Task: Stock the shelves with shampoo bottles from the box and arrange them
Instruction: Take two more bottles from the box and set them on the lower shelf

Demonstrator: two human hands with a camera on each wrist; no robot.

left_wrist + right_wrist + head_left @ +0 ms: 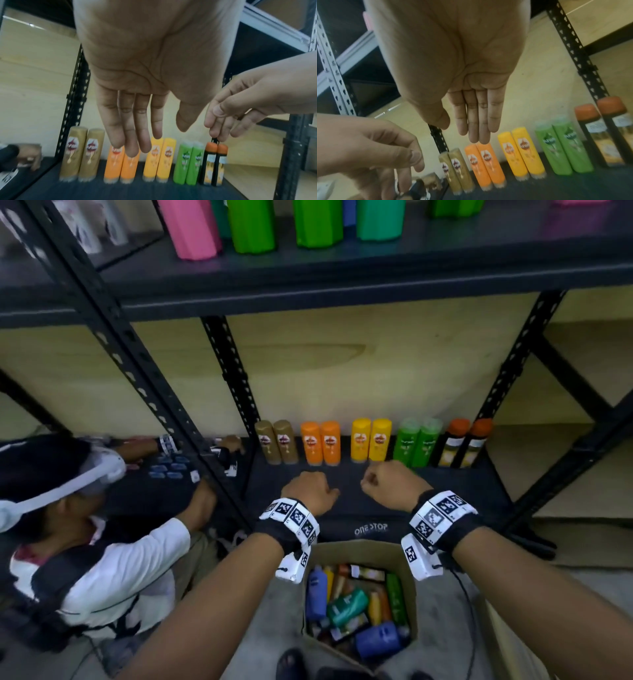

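Five pairs of shampoo bottles stand in a row at the back of the black lower shelf (455,494): gold (276,441), orange (321,443), yellow (371,440), green (416,443) and black with orange caps (462,443). My left hand (310,489) hovers over the shelf in front of the orange pair. The right hand (390,482) hovers in front of the yellow and green pairs. In the wrist views the left hand (145,135) and the right hand (476,121) have straight fingers hanging down and hold nothing. An open cardboard box (342,553) on the floor below my wrists holds several mixed bottles.
Another person (102,559) crouches at the left, reaching into the neighbouring shelf bay. Perforated black uprights (236,392) frame this bay. The upper shelf (342,278) carries pink, green and teal bottles. A second cardboard box edge (507,642) sits at the lower right.
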